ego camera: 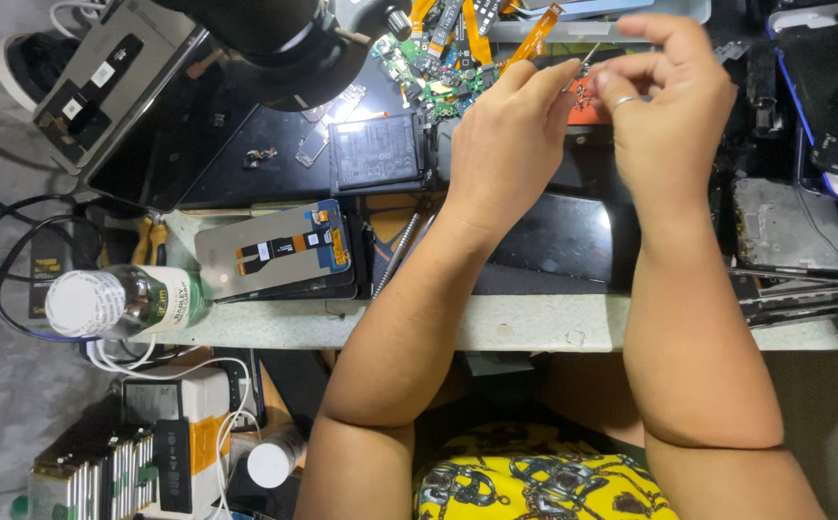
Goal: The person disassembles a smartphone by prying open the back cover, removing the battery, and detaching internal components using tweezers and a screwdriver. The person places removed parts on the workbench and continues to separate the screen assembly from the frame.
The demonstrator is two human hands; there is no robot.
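A head-worn camera looked down on a crowded phone repair desk (535, 323). Both of the person's hands were raised together over the far middle of the desk. The left hand (506, 144) had its fingers drawn together, thumb and forefinger pinching toward a thin metal tool, seemingly tweezers (588, 56). The right hand (665, 96), with a ring on one finger, pinched the same small area from the other side; whatever tiny part sat between the fingertips was too small to make out. Just below them lay a small orange pad (588, 108) dotted with what looked like screws.

Beyond the hands sat a heap of green circuit boards and orange flex cables (458, 58). A phone battery (376, 154) lay to the left under a black microscope head (274, 39). A screen panel (274, 252) rested face down near the front edge, beside a capped plastic bottle (120, 300).

The likely risk was a slipped pinch: a tiny part could have sprung away and vanished among the clutter. A forearm sweeping low could also have knocked stacked screens off the edge.
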